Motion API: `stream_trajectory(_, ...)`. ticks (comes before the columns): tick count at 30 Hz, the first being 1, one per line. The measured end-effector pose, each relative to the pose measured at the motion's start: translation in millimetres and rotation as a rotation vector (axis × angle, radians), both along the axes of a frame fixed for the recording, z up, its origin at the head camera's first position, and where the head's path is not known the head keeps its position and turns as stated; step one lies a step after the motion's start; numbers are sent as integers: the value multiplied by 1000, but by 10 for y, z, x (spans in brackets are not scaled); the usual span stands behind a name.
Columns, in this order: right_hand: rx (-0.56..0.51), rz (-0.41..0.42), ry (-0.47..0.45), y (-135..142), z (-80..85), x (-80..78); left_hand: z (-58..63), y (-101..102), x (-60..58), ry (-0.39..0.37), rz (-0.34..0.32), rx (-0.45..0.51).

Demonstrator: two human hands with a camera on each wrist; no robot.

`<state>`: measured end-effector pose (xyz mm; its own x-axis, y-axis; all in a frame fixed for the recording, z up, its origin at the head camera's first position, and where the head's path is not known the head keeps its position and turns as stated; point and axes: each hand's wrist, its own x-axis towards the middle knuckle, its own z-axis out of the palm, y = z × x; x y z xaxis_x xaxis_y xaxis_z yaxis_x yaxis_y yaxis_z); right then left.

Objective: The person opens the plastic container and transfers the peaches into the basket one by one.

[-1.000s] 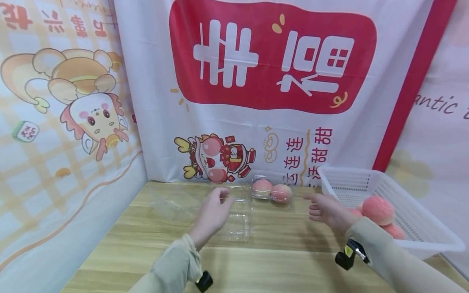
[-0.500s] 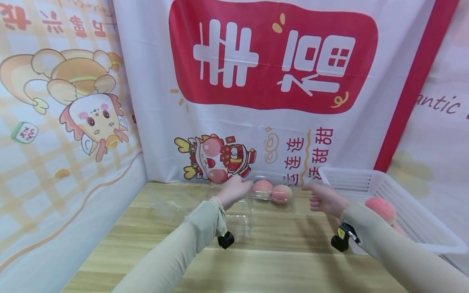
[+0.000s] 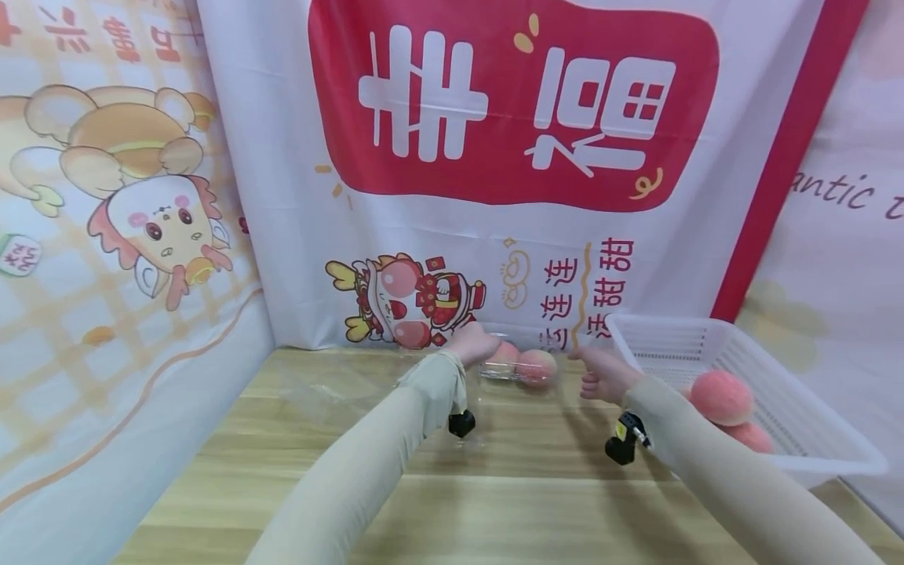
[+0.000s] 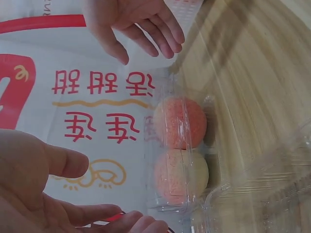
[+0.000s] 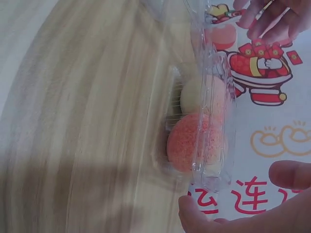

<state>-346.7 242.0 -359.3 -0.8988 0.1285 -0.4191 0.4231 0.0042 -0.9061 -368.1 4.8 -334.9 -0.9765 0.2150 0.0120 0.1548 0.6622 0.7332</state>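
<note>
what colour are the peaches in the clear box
The peaches are pink with pale cream areas, clearest in the left wrist view.

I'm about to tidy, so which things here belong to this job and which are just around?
Likely job:
clear plastic box
two pink balls inside
white perforated plastic basket

Likely backdrop:
red-and-white cloth banner
orange-checked wall covering

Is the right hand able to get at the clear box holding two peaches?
Probably yes: the right hand holds nothing and is close beside the clear box, with nothing visible between them.
</note>
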Motion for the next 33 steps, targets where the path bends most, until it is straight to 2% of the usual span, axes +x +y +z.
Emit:
stream_trajectory(6, -47, -6, -5, -24, -47, -92, -35, 100, -125, -40, 21, -37)
stream_trajectory(10, -51, -47, -6, -25, -123, -139, -63, 140, -203, -22, 25, -87)
stream_trajectory(17, -110, -108, -1, -78, -272, -202, -133, 134, -289, -49, 71, -57)
stream_trajectory(20, -117, -126, 14, -81, -326, -241, -154, 132, -306, -54, 65, -43)
stream_trajectory(26, -110, -199, -1, -92, -399, -297, -138, 122, -243, -94, 34, 14)
stream_trajectory(30, -113, -239, -1, -88, -406, -303, -146, 139, -249, -69, 16, -16)
stream_trajectory(33, -110, -266, 14, -67, -417, -304, -180, 149, -266, -74, 19, 7)
